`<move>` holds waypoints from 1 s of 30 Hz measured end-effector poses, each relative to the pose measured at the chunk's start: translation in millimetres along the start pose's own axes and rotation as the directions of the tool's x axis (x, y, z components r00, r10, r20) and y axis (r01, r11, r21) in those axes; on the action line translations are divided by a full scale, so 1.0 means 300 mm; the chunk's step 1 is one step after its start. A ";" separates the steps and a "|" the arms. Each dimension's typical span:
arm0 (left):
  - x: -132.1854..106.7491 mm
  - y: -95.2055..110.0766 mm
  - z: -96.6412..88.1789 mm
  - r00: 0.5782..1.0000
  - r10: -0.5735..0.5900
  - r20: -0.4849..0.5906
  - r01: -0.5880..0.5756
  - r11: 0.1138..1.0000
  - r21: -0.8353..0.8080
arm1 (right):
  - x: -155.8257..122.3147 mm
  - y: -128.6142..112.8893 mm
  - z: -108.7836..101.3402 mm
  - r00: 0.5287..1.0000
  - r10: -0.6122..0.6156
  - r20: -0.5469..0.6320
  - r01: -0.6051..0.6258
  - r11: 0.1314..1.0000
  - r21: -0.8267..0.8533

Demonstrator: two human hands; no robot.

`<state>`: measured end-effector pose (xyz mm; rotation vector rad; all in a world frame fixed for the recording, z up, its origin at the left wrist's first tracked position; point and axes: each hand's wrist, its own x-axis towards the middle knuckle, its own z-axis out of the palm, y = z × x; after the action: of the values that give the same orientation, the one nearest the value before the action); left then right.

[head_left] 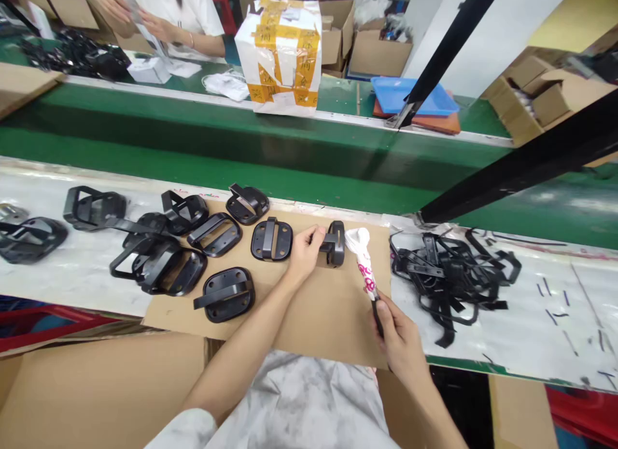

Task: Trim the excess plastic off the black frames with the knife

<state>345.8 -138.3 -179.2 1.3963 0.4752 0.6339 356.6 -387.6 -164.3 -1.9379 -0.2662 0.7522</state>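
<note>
My left hand [306,251] grips a black plastic part [334,244] and holds it on edge on a brown cardboard sheet [313,320]. My right hand [398,336] is closed on a thin tool [365,269] whose upper end is wrapped in white cloth with pink marks; the wrapped tip touches the part's right side. Several similar black oval parts [271,238] with straps lie flat on the cardboard and the white bench to the left.
A heap of loose black plastic strips [449,272] lies right of the cardboard. A green conveyor belt [193,159] runs behind the bench. Across it stand a taped white box [282,50], a blue tray [415,96], cardboard boxes, and another person's hands [145,21]. Black diagonal bars [521,159] cross at right.
</note>
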 end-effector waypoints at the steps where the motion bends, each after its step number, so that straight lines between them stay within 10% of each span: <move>1: 0.000 0.003 0.001 1.000 0.005 0.001 -0.005 1.000 0.008 | 0.002 -0.001 0.003 1.000 -0.006 0.019 0.007 1.000 -0.022; 23: 0.014 0.007 0.002 0.996 -0.077 -0.052 0.074 0.995 -0.062 | 0.022 0.004 -0.006 0.994 0.015 0.110 -0.018 1.000 0.023; 30: -0.008 0.058 0.003 0.896 -0.392 0.208 0.435 0.682 -0.587 | 0.013 -0.023 -0.024 0.993 0.074 -0.088 -0.042 0.947 0.318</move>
<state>342.3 -139.5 -161.8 0.6311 0.4540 0.3149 364.9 -387.8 -157.6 -1.6772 -0.0242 0.6883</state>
